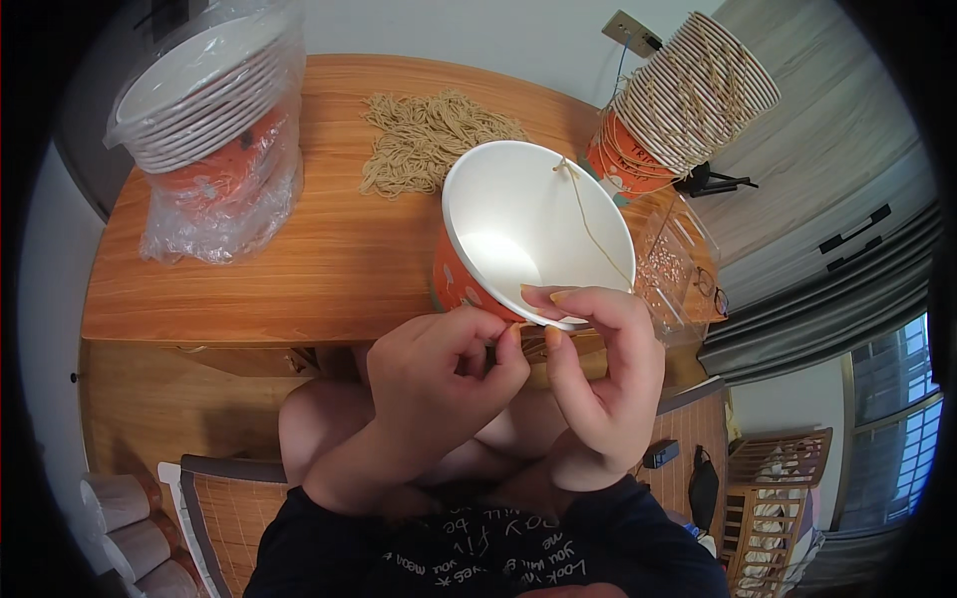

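Note:
A large white-lined paper bucket (498,224) with an orange outside tilts toward me at the table's front edge. A thin tan cord (588,221) is fastened at its far rim and runs down the right side of the opening toward my right hand. My right hand (608,369) grips the near rim, fingers inside and thumb outside. Just left of that thumb, my left hand (449,364) is closed in a pinch against the outside of the rim. A short tan bit, apparently the cord's end, shows between the two hands; the fingertips partly hide it.
Behind the bucket lies a pile of loose tan cords (429,140) on the wooden table (339,279). Stacked buckets in clear plastic (219,130) stand at left. Another stack with cords (688,100) stands at back right, near a clear tray (668,259) of small pieces and glasses (713,291).

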Tool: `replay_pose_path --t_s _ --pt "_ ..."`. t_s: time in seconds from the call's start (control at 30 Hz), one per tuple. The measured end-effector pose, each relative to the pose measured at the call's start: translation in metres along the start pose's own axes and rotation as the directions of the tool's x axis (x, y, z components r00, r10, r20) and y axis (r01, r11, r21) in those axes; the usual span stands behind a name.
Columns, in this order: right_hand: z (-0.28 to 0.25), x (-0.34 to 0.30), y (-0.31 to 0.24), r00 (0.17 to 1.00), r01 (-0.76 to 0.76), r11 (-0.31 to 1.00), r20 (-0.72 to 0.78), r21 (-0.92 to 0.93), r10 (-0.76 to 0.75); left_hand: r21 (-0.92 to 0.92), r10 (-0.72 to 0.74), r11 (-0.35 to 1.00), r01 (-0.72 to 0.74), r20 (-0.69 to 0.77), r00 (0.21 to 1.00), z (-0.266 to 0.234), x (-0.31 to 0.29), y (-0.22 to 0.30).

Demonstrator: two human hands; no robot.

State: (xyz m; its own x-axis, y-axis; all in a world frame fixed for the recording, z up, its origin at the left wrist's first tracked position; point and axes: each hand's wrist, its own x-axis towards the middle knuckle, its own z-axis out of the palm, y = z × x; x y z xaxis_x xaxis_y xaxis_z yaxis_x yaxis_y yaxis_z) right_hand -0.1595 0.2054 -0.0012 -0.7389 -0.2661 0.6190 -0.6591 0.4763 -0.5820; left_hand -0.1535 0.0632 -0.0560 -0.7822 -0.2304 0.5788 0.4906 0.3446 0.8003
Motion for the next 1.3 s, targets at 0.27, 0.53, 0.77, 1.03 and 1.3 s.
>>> replay_pose_path --t_s 0.27,0.53,0.77,1.03,1.3 --pt "-0.003 -0.014 0.004 0.947 0.22 0.97 -0.217 -0.1 -0.237 -0.098 -0.056 0.993 0.067 0.117 0.992 -0.011 -0.001 0.008" --pt "0.001 -0.032 0.0 0.993 0.012 0.902 -0.111 0.431 0.04 -0.43 -0.025 0.868 0.249 0.462 0.886 -0.021 0.001 0.008" --pt "0.0 -0.03 0.0 0.994 0.002 0.915 -0.102 0.403 0.042 -0.447 0.013 0.861 0.244 0.499 0.866 -0.026 0.001 0.01" --pt "0.007 -0.022 0.001 0.981 0.186 0.935 -0.102 0.303 -0.162 -0.256 0.118 0.967 -0.01 0.413 0.903 -0.03 0.002 0.024" --pt "0.02 -0.022 0.002 0.963 0.188 0.896 -0.254 0.403 -0.089 -0.238 0.167 0.968 -0.083 0.358 0.919 -0.029 0.0 0.023"
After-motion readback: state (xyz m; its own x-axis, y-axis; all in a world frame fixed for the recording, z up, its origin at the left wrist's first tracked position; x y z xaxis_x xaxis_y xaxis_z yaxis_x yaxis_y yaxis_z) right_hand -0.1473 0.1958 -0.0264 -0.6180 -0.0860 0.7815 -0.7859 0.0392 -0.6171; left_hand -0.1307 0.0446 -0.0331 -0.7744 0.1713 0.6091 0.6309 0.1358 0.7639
